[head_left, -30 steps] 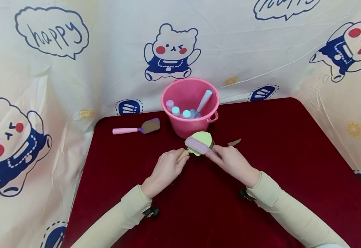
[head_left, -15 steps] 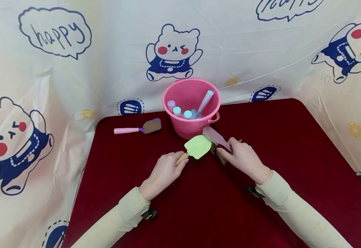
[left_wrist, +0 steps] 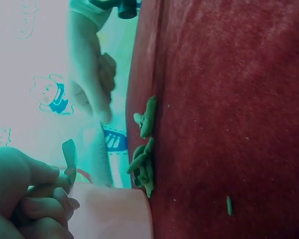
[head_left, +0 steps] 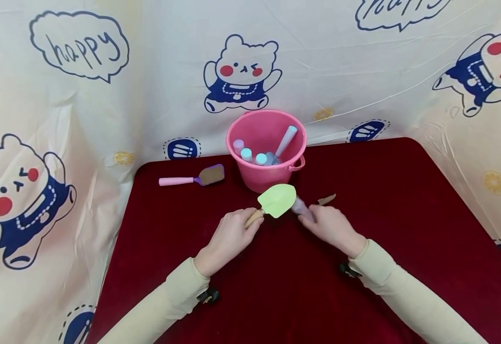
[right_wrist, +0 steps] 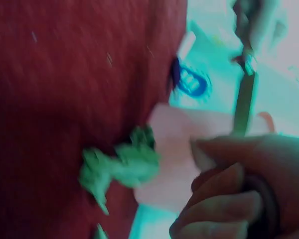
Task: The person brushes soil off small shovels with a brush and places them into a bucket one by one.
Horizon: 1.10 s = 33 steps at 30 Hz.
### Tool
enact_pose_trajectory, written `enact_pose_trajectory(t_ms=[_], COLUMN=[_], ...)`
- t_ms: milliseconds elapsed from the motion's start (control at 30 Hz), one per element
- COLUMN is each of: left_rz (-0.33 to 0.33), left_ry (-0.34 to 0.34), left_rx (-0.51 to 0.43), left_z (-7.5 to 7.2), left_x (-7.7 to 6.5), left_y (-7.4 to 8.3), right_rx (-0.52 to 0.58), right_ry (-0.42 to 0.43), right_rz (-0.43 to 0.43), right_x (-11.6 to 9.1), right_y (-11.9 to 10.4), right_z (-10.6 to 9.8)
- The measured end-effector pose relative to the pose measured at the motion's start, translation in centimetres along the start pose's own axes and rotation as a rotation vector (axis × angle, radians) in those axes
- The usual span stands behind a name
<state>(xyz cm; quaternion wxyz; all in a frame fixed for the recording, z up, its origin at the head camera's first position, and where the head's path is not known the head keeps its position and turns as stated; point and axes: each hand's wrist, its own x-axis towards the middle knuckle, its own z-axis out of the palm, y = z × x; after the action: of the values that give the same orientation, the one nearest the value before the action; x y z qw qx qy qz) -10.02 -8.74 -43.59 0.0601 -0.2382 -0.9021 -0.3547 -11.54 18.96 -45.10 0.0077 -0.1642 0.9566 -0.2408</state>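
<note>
My left hand (head_left: pixel 229 236) grips the wooden handle of a small trowel with a light green blade (head_left: pixel 277 200), held in front of the pink bucket (head_left: pixel 261 180). In my right hand (head_left: pixel 332 228) is a lilac brush (head_left: pixel 303 210), blurred, its head right at the blade's right edge. Crumpled dry leaves (left_wrist: pixel 144 169) lie on the table below both hands in the left wrist view, tinted green there. One brown leaf (head_left: pixel 327 199) shows beyond my right hand. The right wrist view shows the leaf heap (right_wrist: pixel 124 167) beside the bucket.
A small shovel with a pink handle (head_left: pixel 176 181) and a purple-edged brown blade lies left of the bucket. Several light-coloured handles (head_left: pixel 287 139) stand inside the bucket. A printed cloth (head_left: pixel 168 62) hangs behind the dark red table (head_left: pixel 276 291).
The brush lay over the trowel blade, then lifted to the right with its bristles showing. Now it is lower, beside the blade's right edge. The trowel has barely moved.
</note>
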Motion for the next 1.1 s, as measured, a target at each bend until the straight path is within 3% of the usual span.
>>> enact_pose_trajectory(t_ms=[200,333,500,733,967,1100], left_rz=[-0.003,0.002,0.018,0.042,0.047,0.067], left_ry=[-0.015,-0.009,-0.007,-0.005,-0.022,-0.01], left_rx=[0.01,-0.003,-0.014,0.017,0.011,0.023], left_z=[0.2,0.3,0.4,0.7,0.2,0.4], left_x=[0.3,0.4,0.4,0.5,0.4,0.5], left_y=[0.4,0.4,0.6,0.8,1.1,1.2], right_rx=[0.039,0.082,0.1,0.099,0.067,0.077], right_ry=[-0.094,-0.066,0.027,-0.05,0.083,0.057], right_rz=[-0.033,-0.039,0.033,-0.027,0.0,-0.012], right_x=[-0.3,-0.2,0.0,0.1,-0.2,-0.2], right_y=[-1.2,-1.3,-0.8,-0.8,0.0,0.0], right_z=[1.5,1.3,0.7,1.4,0.5,0.5])
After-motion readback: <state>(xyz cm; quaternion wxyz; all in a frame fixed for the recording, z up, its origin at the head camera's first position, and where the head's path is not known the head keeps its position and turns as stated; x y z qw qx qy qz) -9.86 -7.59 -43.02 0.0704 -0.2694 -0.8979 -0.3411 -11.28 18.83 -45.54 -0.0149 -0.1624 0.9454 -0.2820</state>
